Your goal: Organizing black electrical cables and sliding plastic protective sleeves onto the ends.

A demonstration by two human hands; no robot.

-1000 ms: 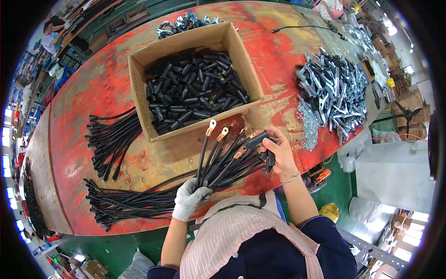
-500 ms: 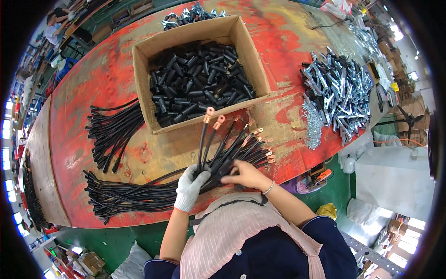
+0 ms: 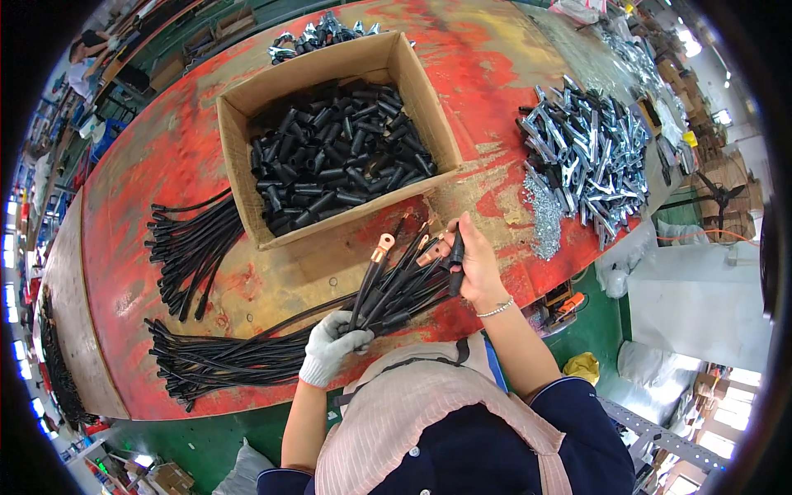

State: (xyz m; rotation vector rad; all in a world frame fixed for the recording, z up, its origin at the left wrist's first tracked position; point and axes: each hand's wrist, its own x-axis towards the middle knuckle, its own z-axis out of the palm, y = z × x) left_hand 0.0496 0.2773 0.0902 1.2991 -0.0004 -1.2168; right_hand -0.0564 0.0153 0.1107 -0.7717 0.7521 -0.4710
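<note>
Cable bunch (image 3: 388,289) gripped by gloved left hand (image 3: 330,346); sleeve (image 3: 455,262) pinched in right hand (image 3: 474,264). Most cables (image 3: 214,363) judged unsleeved; box (image 3: 247,107) full.

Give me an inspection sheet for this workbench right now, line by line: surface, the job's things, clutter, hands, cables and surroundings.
Surface: red worktable, paint worn bare beside the box.
Job's things: black cables with copper lugs; black sleeve; cardboard box full of black sleeves.
Clutter: pile of silver metal clamps; small silver hardware; another metal pile behind the box.
Hands: gloved left hand grips the cable bundle; bare right hand holds the sleeve at the lug ends.
Cables: loose black bundles at table left and near edge.
Surroundings: green floor, white sacks, a fan.
</note>
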